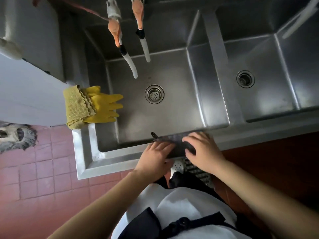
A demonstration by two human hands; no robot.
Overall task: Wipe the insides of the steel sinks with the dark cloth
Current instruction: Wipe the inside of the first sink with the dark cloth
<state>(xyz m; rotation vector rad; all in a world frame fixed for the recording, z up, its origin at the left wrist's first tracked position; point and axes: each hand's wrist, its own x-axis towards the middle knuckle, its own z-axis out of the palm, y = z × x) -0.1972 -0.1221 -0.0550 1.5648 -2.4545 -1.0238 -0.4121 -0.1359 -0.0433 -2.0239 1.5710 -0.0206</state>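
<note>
Two steel sinks lie below me: the left sink (172, 69) with a strainer drain (154, 94), and the right sink (269, 54) with an open drain (245, 79). The dark cloth (174, 138) lies draped over the left sink's front rim, its small loop sticking out at the left end. My left hand (155, 156) rests on the cloth's left part with fingers spread flat. My right hand (202, 150) grips the cloth's right part, its fingers curled over a bunched fold.
Yellow rubber gloves (105, 104) and a yellow mesh cloth (76, 106) hang over the left sink's left rim. Two white faucet hoses (131, 66) dangle above the left sink. A mop head (15, 137) lies on the pink tiled floor at left.
</note>
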